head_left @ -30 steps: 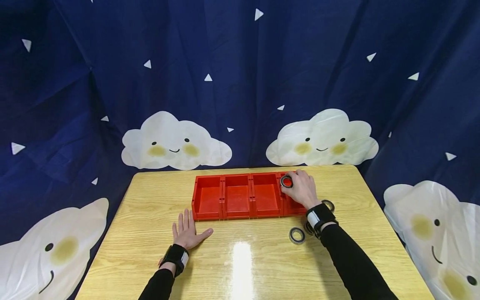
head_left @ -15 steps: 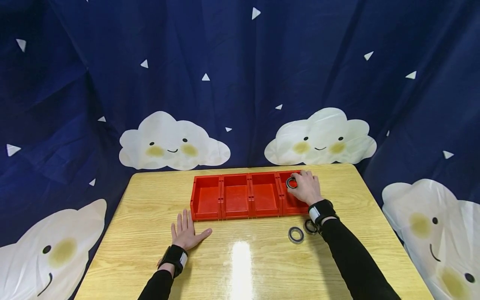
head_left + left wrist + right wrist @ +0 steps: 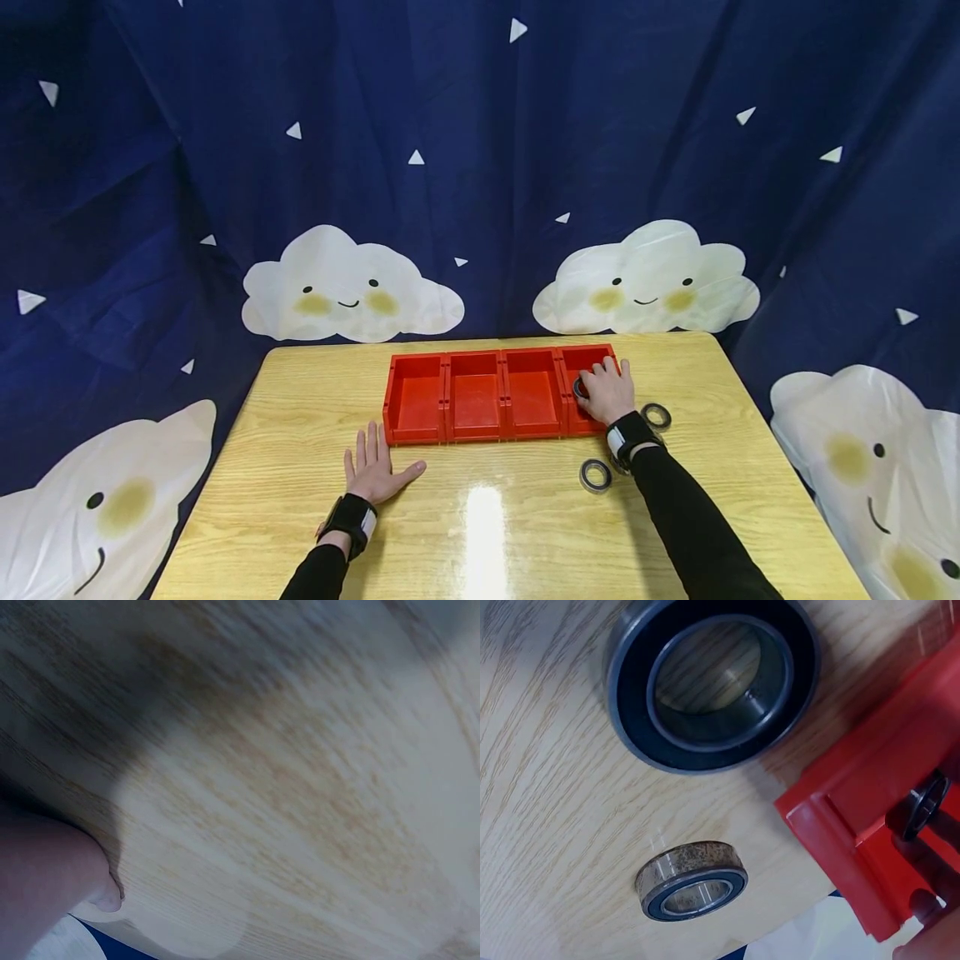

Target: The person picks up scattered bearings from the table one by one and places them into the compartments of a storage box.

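Observation:
My right hand (image 3: 608,392) is down in the rightmost red bin (image 3: 570,357), with its fingertips pinching a ball bearing (image 3: 578,388) at the bin's left side. In the right wrist view that bearing (image 3: 928,804) stands tilted on edge between the fingers, inside the red wall. The palm hides part of the bin. On the wooden table, just below the leftmost bin, my left hand (image 3: 372,473) lies flat with its fingers and thumb spread. Only part of that hand (image 3: 56,877) shows in the left wrist view.
Three more red bins (image 3: 472,435) join the row leftward. A bearing (image 3: 596,488) lies in front of the rightmost bin, and another (image 3: 657,406) right of it. A third (image 3: 619,467) is mostly hidden by my right wrist. A dark blue curtain (image 3: 480,167) hangs behind the table.
My right hand has brought the bearing from above the rightmost bin's left divider into that bin and lowered it. The left hand stays in place.

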Action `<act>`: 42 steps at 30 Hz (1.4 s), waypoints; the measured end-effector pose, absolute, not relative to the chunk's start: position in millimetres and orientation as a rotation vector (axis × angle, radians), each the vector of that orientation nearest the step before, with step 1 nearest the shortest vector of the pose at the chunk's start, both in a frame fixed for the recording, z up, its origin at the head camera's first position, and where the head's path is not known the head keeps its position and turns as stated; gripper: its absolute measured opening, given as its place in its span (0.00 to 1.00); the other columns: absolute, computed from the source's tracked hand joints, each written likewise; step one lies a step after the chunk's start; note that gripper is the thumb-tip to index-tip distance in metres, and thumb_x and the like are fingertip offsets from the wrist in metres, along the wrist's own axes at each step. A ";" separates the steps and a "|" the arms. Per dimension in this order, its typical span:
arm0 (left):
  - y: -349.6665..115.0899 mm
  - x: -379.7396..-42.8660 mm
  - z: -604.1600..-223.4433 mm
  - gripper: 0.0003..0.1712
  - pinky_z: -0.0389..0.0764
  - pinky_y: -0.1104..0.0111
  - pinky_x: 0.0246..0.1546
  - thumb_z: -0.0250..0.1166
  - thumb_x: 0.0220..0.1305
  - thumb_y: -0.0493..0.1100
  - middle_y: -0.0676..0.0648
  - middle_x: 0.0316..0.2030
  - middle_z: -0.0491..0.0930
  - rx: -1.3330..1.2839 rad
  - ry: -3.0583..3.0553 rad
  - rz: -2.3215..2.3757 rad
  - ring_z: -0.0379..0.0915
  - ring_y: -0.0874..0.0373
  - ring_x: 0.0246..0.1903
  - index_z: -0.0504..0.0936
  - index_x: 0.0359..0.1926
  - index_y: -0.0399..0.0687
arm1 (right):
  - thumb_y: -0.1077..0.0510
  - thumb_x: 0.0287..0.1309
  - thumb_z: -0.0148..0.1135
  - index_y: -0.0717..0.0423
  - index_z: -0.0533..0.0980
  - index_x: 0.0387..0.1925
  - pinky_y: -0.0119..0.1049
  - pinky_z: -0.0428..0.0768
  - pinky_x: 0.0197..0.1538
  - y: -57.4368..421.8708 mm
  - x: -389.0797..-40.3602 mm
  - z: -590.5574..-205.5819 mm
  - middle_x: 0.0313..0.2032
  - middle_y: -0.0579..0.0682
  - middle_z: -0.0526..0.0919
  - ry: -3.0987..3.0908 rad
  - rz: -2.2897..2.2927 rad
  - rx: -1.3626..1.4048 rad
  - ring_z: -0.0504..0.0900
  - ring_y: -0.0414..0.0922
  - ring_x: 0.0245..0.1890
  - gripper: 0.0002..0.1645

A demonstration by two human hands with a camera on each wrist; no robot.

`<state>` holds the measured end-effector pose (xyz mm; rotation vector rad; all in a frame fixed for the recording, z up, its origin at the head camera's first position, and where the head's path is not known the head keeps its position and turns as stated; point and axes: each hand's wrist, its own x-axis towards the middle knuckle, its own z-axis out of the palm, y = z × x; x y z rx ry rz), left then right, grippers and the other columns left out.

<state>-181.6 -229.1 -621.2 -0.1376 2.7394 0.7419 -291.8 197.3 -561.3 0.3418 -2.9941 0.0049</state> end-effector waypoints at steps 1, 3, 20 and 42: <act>-229.6 -181.6 -623.5 0.72 0.21 0.38 0.75 0.58 0.57 0.78 0.37 0.81 0.26 -0.138 2.737 0.727 0.17 0.37 0.79 0.32 0.79 0.38 | 0.49 0.50 0.77 0.56 0.83 0.47 0.64 0.61 0.64 196.8 -291.2 -562.7 0.41 0.60 0.85 -2.990 -0.002 0.340 0.70 0.59 0.53 0.24; -230.1 -181.8 -626.4 0.72 0.22 0.38 0.75 0.58 0.57 0.79 0.37 0.81 0.25 -0.139 2.740 0.708 0.17 0.37 0.79 0.31 0.79 0.38 | 0.50 0.50 0.77 0.55 0.83 0.47 0.65 0.61 0.64 195.5 -290.1 -564.8 0.41 0.59 0.86 -2.985 -0.005 0.337 0.70 0.60 0.53 0.24; -223.5 -178.0 -609.7 0.71 0.21 0.37 0.74 0.60 0.59 0.74 0.36 0.80 0.26 -0.133 2.721 0.745 0.17 0.36 0.79 0.32 0.79 0.37 | 0.52 0.56 0.73 0.57 0.79 0.59 0.69 0.53 0.69 204.4 -275.5 -556.8 0.58 0.57 0.83 -2.934 0.192 0.287 0.64 0.60 0.68 0.30; -198.0 -161.3 -612.9 0.75 0.39 0.34 0.75 0.74 0.48 0.65 0.28 0.77 0.41 -0.137 3.045 1.165 0.34 0.31 0.76 0.37 0.78 0.33 | 0.62 0.60 0.63 0.67 0.77 0.57 0.65 0.69 0.59 271.7 -176.6 -573.8 0.56 0.69 0.81 -2.584 0.812 0.072 0.75 0.68 0.57 0.23</act>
